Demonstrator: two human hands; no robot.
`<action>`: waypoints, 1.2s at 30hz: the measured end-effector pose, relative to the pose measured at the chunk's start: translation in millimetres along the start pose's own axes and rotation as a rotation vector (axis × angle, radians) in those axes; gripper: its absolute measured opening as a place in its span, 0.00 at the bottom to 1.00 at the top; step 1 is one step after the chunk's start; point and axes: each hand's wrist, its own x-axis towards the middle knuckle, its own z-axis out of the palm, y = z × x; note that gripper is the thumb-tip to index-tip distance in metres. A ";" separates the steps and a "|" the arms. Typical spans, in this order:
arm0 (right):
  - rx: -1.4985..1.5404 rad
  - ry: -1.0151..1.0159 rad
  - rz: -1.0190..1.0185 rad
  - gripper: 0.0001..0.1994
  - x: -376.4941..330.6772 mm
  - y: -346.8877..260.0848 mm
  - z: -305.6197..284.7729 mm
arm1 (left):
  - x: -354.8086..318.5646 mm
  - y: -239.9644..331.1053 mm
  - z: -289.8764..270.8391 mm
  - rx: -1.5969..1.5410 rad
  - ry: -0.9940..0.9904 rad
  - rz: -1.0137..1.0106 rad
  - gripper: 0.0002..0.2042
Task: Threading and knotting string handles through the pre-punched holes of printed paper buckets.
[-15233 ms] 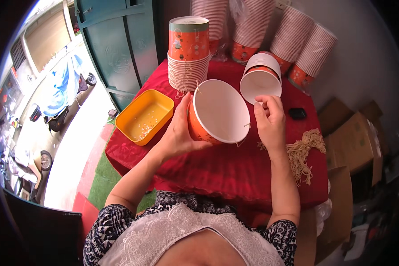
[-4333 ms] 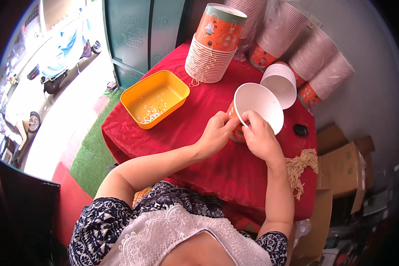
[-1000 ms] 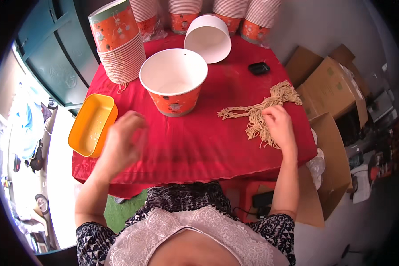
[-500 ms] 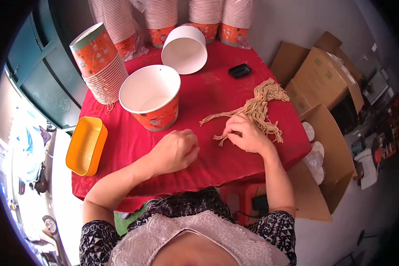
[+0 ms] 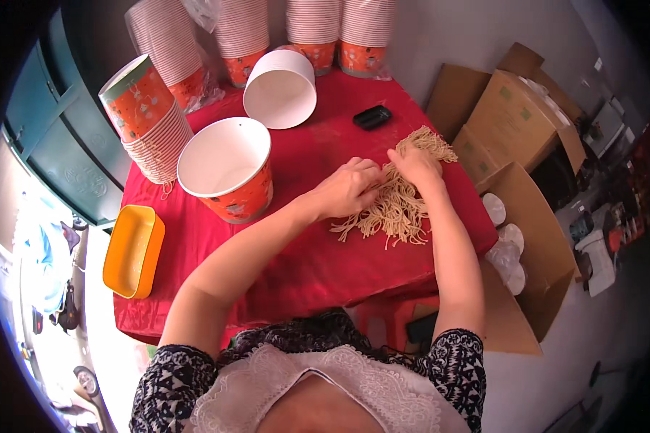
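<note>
A bundle of thin beige cords (image 5: 396, 209) lies on the red-covered table, its loose ends fanned toward me. My left hand (image 5: 349, 187) has its fingers curled on the left side of the bundle, with the fingertips partly hidden. My right hand (image 5: 417, 166) is closed over the bundle's middle, and more cords stick out beyond it on the far side. To the left of my hands stands a large orange paper bucket (image 5: 227, 169) with a white inside, upright. Behind it a second white-lined bucket (image 5: 280, 90) lies tipped with its mouth toward me.
Nested bucket stacks (image 5: 148, 119) line the table's left and far edges. A yellow tray (image 5: 134, 251) sits at the left edge, a small black dish (image 5: 372, 117) beyond the cords. Open cardboard boxes (image 5: 520, 119) stand on the floor at right. The red tablecloth (image 5: 303, 260) hangs over the near edge.
My left hand has moved right and away from me onto the cords. The right hand has shifted farther up the bundle, and the cord ends now spread wider toward me.
</note>
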 end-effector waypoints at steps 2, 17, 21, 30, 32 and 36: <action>-0.086 0.011 -0.020 0.29 5.9 -0.6 11.3 | 12.4 -0.8 11.6 -0.021 -0.023 -0.005 0.14; 0.079 0.084 -0.170 0.16 21.8 17.8 27.4 | -23.9 94.2 -33.5 -0.423 -0.929 -0.155 0.16; 0.085 0.129 -0.172 0.14 19.0 19.9 32.3 | -27.2 111.2 -56.8 -0.629 -1.045 0.015 0.15; 0.121 0.195 -0.088 0.16 12.8 18.0 35.7 | -12.8 11.4 -17.1 0.029 -0.100 -0.530 0.10; 0.121 0.200 -0.092 0.16 12.7 17.5 36.3 | -7.5 -1.3 1.4 0.111 -0.134 -0.474 0.11; 0.125 0.231 -0.106 0.17 12.8 21.7 38.1 | 0.6 5.5 16.1 0.008 -0.122 -0.595 0.10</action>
